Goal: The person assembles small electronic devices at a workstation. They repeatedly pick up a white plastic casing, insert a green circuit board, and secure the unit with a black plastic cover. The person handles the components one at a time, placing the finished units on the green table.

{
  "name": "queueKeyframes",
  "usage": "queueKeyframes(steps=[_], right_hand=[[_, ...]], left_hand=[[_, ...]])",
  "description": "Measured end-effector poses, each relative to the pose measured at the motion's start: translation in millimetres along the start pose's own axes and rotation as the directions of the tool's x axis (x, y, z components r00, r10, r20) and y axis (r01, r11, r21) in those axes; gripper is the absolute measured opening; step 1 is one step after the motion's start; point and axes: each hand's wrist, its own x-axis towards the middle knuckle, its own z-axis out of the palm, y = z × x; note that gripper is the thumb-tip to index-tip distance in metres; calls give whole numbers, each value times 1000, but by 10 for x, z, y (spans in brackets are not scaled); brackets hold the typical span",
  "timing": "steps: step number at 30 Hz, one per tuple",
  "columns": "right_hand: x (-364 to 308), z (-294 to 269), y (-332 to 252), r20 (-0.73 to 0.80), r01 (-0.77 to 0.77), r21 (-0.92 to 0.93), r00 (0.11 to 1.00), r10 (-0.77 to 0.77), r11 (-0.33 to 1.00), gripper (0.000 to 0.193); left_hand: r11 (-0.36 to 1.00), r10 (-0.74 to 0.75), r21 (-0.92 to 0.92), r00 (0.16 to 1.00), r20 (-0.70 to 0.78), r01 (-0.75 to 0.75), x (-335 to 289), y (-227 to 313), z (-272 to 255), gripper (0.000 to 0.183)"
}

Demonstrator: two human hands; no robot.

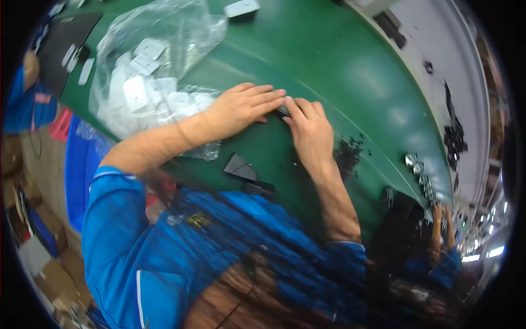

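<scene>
My left hand [238, 111] reaches across with its fingers nearly straight and pressed together, its fingertips meeting those of my right hand [312, 134]. Between them is a small dark flat piece [281, 111], mostly covered by the fingers. The right thumb and fingers pinch it, and the left fingers lie against it; its exact kind is hidden. Nearer my body on the green table lie a dark grey angular piece [239, 166] and a black flat box-like piece [258, 189]. A scatter of tiny black parts [349, 155] lies just right of my right hand.
A clear plastic bag [189, 27] of white flat pieces [135, 93] spreads beside my left arm. A white-topped box [241, 9] stands at the far side of the green table [350, 66]. Shiny small parts [421, 176] line the right edge. Other people's hands [442, 225] show there.
</scene>
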Motion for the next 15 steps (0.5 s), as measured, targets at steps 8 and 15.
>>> queueKeyframes(steps=[8, 15], right_hand=[[153, -84, 470, 186, -291, 450, 955, 230, 845, 27], [12, -63, 887, -17, -366, 767, 810, 587, 527, 31]], left_hand=[[992, -64, -113, 998, -18, 61, 351, -37, 120, 44], [780, -405, -460, 903, 143, 423, 942, -430, 289, 30]])
